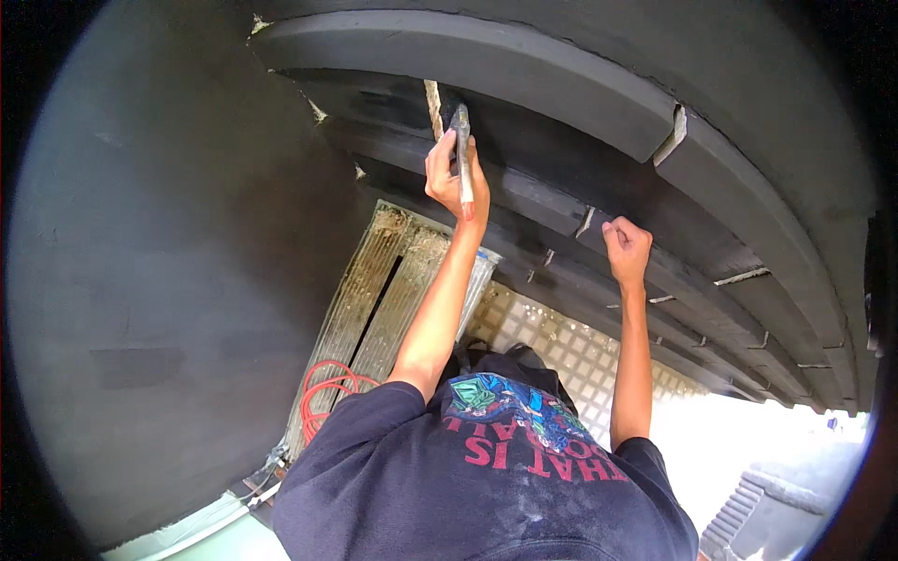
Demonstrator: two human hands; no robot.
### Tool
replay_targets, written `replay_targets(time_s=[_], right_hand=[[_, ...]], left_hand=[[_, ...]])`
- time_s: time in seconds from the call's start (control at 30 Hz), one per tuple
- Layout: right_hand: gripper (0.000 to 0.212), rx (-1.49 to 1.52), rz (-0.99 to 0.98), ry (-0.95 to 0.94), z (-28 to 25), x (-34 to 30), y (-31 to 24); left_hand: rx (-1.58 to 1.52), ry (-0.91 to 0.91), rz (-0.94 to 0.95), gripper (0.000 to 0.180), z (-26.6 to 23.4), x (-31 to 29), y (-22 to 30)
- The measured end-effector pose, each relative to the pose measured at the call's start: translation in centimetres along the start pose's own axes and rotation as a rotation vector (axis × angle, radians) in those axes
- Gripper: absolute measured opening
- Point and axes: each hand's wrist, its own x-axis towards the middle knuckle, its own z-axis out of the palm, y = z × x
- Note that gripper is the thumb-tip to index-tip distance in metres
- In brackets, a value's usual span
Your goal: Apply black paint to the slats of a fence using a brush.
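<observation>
My left hand (460,182) is raised and closed around a paintbrush (465,173), held upright with its grey-smeared head up and the red end of its handle down. The brush head is close beside a pale, unpainted joint strip (433,105) in the dark grey ribbed surface; whether it touches cannot be made out. My right hand (629,251) makes a fist at the edge of a lower dark ledge (552,201), near a pale gap (586,222). Whatever its curled fingers may grip is hidden.
Long curved dark beams (486,56) run overhead to the right, with pale gaps between sections. A large dark wall (150,280) fills the left side. Below are worn ribbed planks (360,309), a coiled red hose (313,397) and a tiled floor (543,327).
</observation>
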Motion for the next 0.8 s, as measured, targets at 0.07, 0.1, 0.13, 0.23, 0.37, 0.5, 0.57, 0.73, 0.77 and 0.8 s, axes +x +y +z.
replay_targets(time_s=[0.07, 0.1, 0.13, 0.23, 0.37, 0.5, 0.57, 0.73, 0.77, 0.8], right_hand=[[0.028, -0.008, 0.010, -0.001, -0.2, 0.1, 0.1], [0.028, -0.027, 0.008, 0.002, -0.2, 0.1, 0.1], [0.029, -0.041, 0.005, -0.002, 0.0, 0.1, 0.0], [0.029, -0.042, -0.005, 0.010, 0.4, 0.4, -0.2], [0.029, -0.035, -0.017, 0.033, 0.6, 0.5, -0.4], [0.029, -0.040, 0.004, 0.026, 0.3, 0.0, 0.2], [0.029, -0.037, 0.018, 0.026, 0.0, 0.1, 0.3], [0.028, -0.002, 0.045, 0.047, 0.2, 0.3, -0.3], [0.028, -0.006, 0.048, 0.053, 0.2, 0.4, 0.0], [0.028, -0.016, 0.036, 0.053, 0.3, 0.4, 0.3]], left_hand=[[-0.004, -0.020, -0.049, 0.029, 0.3, -0.1, 0.5], [-0.002, -0.035, -0.094, 0.029, 0.4, -0.1, 0.7], [0.001, -0.034, -0.096, 0.029, 0.3, 0.1, 0.8], [-0.015, -0.033, -0.105, 0.028, -0.1, 0.7, 1.4], [-0.131, -0.105, -0.270, 0.024, -0.9, 1.0, 2.0], [-0.169, -0.229, -0.291, 0.019, -2.2, 0.8, 2.6], [-0.371, -0.214, -0.433, 0.020, -3.1, 1.6, 2.4], [-0.399, -0.206, -0.431, 0.030, -3.0, 5.2, -0.9], [-0.400, -0.217, -0.436, 0.029, -3.1, 5.6, -1.4], [-0.383, -0.261, -0.417, 0.029, -3.2, 6.0, -1.9]])
